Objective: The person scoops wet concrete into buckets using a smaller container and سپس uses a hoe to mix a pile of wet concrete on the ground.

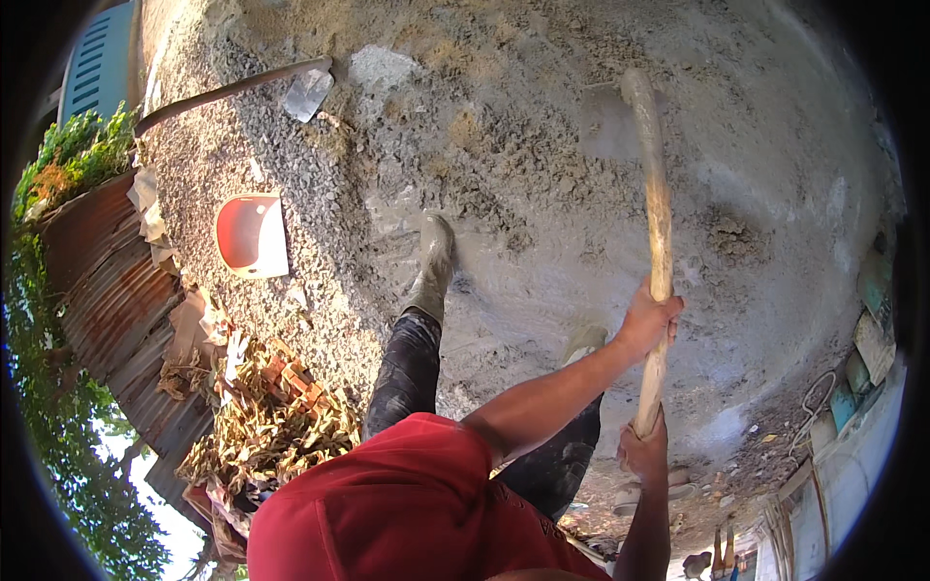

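Note:
Both of my hands grip the long wooden handle of a hoe, which runs away from me on the right side. My left hand is wrapped round the middle of the handle. Nearer to me, my right hand closes round its lower end. At the far end the hoe's flat grey blade rests on or in the wet grey mix on the ground; its edge blends into the mix. My mud-coated boots stand at the near side of this mix, the right one partly behind my left forearm.
Gravel lies to the left, with a red and white open plastic container on it. Beyond is another tool with a curved dark handle and a metal blade. Dry leaves and rusty corrugated sheets border the left side.

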`<state>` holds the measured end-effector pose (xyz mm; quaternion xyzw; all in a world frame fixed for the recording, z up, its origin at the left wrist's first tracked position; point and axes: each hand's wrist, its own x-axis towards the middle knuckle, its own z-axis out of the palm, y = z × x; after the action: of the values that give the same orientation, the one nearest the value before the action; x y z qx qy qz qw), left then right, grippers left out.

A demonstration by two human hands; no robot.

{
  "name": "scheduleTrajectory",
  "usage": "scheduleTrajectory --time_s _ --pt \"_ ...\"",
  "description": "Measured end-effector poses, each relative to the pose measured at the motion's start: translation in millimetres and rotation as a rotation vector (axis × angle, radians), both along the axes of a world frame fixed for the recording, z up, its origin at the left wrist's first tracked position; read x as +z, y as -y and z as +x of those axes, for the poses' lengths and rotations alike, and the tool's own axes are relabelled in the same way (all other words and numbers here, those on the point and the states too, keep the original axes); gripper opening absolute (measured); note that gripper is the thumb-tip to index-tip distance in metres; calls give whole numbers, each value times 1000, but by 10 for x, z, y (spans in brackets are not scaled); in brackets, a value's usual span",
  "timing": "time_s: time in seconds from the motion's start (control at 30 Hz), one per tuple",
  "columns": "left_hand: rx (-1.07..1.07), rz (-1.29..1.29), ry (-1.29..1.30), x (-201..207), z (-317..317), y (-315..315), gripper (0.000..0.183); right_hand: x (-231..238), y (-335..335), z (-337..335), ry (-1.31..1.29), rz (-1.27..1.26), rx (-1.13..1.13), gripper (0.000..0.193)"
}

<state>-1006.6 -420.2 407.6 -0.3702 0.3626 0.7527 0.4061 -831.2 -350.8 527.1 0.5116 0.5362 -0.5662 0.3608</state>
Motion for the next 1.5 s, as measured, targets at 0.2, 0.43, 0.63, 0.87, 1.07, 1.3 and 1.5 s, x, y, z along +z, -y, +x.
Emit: scheduleTrajectory --time_s 0.2,0.43,0.63,0.87,1.07,1.3,1.5 --pt "135 -662 -265 -1342 -1945 2723 12 -1966 2011 -1989 -296 -662 9 25" --pt "-233 -751 -65 -2150 -2459 3944 11 -2326 3409 -2420 -223 -555 -26 16" --pt "-61 -575 -39 -1854 -1094 2012 9 -1782 1512 -1216 -108 -406 -13 19" --pt "-194 -392 5 -1039 277 -374 11 -530 -226 27 24 -172 -265 19" --pt "-4 101 256 235 1425 -716 21 911 -545 764 115 192 205 37" --pt "83 -336 13 -658 359 1266 16 -895 580 615 -129 -206 238 38" --pt "37 -842 -240 -1998 -1965 4115 13 -2636 3379 -1799 -334 -656 100 23"
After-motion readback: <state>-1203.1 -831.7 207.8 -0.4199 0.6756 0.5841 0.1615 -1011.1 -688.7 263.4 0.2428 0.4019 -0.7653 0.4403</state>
